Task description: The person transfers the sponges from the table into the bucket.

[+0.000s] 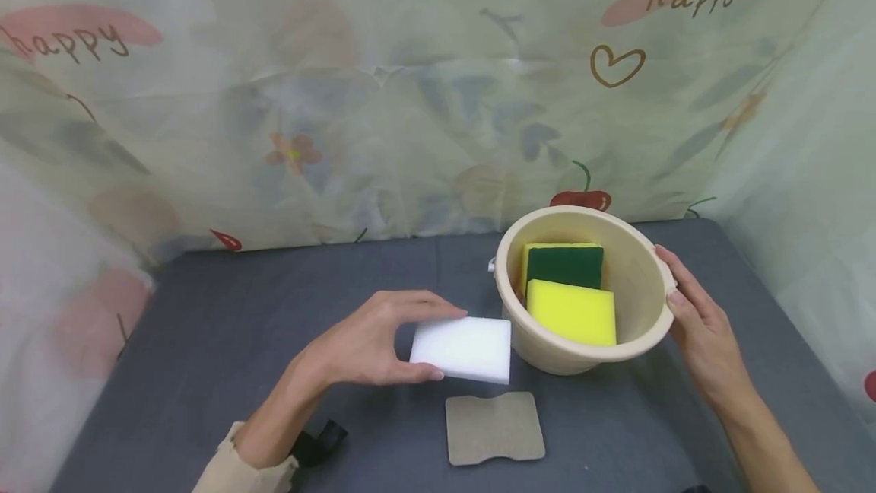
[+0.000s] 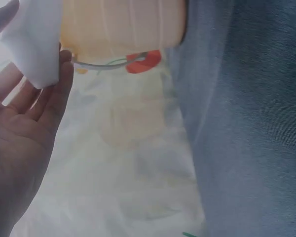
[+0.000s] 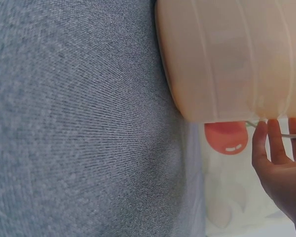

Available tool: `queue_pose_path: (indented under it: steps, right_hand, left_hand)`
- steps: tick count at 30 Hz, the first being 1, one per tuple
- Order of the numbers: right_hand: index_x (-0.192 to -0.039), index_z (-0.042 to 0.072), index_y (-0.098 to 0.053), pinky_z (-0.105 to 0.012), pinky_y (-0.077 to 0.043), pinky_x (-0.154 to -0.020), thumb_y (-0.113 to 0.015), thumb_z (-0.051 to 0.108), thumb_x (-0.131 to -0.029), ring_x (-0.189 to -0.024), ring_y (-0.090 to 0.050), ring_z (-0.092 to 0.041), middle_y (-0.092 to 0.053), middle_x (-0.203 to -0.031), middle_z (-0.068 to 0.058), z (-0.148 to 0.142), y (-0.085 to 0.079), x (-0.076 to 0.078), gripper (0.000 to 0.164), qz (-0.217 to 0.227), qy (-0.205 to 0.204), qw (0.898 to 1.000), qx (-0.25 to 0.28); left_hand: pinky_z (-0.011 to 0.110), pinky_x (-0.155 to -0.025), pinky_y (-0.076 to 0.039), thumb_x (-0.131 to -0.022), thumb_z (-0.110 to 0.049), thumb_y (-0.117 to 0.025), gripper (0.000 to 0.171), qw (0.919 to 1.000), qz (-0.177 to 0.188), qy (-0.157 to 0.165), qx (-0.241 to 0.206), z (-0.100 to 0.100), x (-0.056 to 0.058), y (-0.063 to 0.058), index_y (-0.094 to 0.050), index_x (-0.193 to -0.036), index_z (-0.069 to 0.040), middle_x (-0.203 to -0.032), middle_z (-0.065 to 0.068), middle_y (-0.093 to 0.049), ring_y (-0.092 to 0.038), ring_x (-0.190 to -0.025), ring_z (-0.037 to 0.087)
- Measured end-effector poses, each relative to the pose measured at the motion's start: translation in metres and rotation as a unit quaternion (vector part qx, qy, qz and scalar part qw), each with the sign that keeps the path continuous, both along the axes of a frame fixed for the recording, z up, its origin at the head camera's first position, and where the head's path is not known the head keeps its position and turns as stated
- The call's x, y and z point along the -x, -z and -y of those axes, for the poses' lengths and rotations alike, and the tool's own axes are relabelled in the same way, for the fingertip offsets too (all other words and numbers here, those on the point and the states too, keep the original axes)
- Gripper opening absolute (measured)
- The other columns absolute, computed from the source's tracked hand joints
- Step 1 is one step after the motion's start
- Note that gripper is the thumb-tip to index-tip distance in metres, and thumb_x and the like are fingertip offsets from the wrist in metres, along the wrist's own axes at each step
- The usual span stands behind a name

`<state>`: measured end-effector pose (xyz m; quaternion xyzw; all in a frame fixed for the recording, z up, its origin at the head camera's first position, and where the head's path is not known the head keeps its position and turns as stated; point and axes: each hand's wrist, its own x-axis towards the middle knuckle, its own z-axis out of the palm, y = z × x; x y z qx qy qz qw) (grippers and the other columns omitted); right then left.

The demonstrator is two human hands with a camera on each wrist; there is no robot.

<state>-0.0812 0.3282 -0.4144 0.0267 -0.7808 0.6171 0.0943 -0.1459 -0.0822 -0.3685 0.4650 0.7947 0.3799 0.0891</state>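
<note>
Between thumb and fingers, my left hand (image 1: 372, 341) pinches a white sponge block (image 1: 465, 348), held just left of a beige bucket (image 1: 582, 352). The same white block (image 2: 37, 44) shows at the upper left of the left wrist view. My right hand (image 1: 708, 333) grips the bucket's rim on its right side, fingers outside and thumb at the edge. In the right wrist view, those fingers (image 3: 274, 143) touch the bucket's wall (image 3: 227, 64). Inside the bucket stand a yellow sponge (image 1: 573, 314) and, behind it, a sponge with a dark green scouring side (image 1: 564, 266).
A flat grey-brown piece with notched edges (image 1: 494, 428) lies on the dark grey tabletop (image 1: 274, 303), in front of the bucket. A patterned cloth (image 1: 411, 135) hangs behind the table. A black object (image 1: 320, 443) shows beside the left forearm.
</note>
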Motion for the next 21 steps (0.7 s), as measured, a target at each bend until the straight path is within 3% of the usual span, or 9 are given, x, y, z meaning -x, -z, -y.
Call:
queue_pose_path:
  steps: [8, 21]
  right_hand:
    - [-0.158, 0.023, -0.031, -0.008, -0.043, -0.088, -0.041, 0.020, -0.108, -0.133, -0.040, -0.001, -0.032, -0.160, 0.004, 0.000, 0.000, 0.000, 0.050, -0.002, 0.001, 1.000, -0.003]
    - [-0.157, 0.019, -0.031, -0.008, -0.042, -0.090, -0.041, 0.014, -0.108, -0.134, -0.039, -0.002, -0.032, -0.160, 0.002, -0.001, 0.001, 0.001, 0.051, -0.021, -0.005, 1.000, 0.015]
  left_hand:
    - [0.032, -0.085, -0.052, -0.078, -0.029, -0.086, 0.058, 0.9995, -0.005, 0.005, -0.032, -0.002, 0.000, -0.018, -0.065, -0.132, -0.023, -0.126, -0.014, -0.062, -0.058, -0.112, 0.007]
    - [0.032, -0.082, -0.053, -0.081, -0.031, -0.082, 0.055, 0.9991, -0.024, 0.014, -0.034, -0.017, 0.008, -0.037, -0.065, -0.133, -0.022, -0.126, -0.012, -0.063, -0.059, -0.110, 0.006]
